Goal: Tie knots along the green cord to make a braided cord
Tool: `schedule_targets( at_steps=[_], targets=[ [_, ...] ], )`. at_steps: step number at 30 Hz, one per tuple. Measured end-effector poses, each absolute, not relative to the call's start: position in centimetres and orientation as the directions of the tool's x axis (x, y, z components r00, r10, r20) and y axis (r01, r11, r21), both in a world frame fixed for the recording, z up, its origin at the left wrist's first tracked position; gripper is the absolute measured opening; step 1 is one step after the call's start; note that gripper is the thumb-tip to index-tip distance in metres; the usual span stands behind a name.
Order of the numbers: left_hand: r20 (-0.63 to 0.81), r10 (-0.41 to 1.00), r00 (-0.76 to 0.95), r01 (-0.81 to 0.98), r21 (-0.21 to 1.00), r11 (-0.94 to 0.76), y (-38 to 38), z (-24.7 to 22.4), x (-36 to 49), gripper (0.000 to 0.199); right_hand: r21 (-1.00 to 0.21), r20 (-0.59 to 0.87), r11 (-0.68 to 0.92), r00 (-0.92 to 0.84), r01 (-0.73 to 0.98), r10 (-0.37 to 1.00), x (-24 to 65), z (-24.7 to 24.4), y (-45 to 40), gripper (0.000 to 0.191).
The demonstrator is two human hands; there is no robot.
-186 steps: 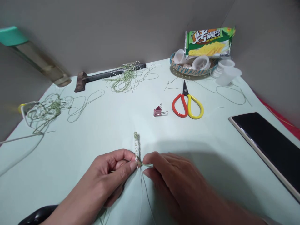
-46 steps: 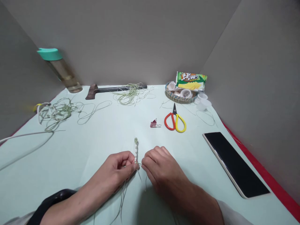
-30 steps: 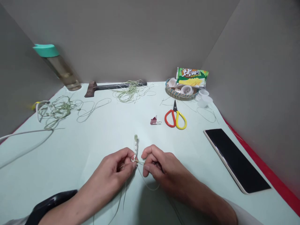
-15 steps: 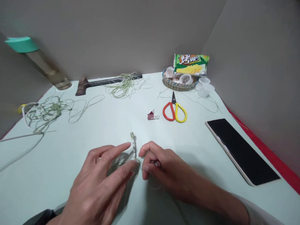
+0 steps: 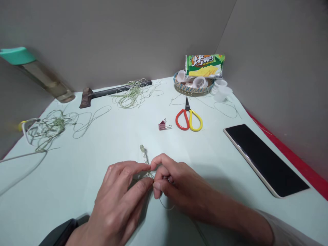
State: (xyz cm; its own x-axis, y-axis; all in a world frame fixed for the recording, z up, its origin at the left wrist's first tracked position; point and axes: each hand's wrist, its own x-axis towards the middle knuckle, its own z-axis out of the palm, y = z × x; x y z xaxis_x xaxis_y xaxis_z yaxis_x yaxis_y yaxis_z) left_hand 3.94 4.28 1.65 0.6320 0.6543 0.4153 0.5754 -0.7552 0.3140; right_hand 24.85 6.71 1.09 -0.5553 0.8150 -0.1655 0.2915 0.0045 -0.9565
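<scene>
Pale green table (image 5: 84, 164) lying under me, I'm pinching a thin cord (image 5: 165, 205) in my closed right hand (image 5: 176, 181), while my left hand (image 5: 120, 194) is curving beside it, fingers half bent; whether they're gripping, I can't tell. A knotted braid (image 5: 144, 158) is rising between my hands, toward the near edge. Holding the cord taut is keeping each knot snug. Farther out are lying one binder clip (image 5: 162, 125), one pair of scissors (image 5: 188, 119), two cord tangles (image 5: 48, 128) (image 5: 130, 95), and one phone (image 5: 263, 159) by the right edge.

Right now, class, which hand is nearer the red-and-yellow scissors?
Right. The right hand lies below the scissors, closer to them; the left hand lies further left and below.
</scene>
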Motion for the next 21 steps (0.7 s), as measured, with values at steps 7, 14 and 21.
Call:
schedule_targets(
  at_steps=[7,14,21],
  targets=[
    [0.414,0.641,0.646,0.596,0.251,-0.763,4.16,1.53,3.42,0.033,-0.954,-0.162,0.013,-0.549,0.300,0.820,24.83,1.06,6.46,0.033],
    [0.346,0.667,0.660,0.606,0.281,-0.744,4.01,1.94,3.36,0.030,-0.953,-0.147,0.037,-0.564,0.301,0.813,24.98,1.54,6.46,0.039],
    [0.364,0.675,0.642,0.593,0.322,-0.738,3.32,1.62,3.26,0.032,-0.948,-0.141,0.050,-0.556,0.313,0.819,24.80,1.15,6.22,0.038]
  ],
)
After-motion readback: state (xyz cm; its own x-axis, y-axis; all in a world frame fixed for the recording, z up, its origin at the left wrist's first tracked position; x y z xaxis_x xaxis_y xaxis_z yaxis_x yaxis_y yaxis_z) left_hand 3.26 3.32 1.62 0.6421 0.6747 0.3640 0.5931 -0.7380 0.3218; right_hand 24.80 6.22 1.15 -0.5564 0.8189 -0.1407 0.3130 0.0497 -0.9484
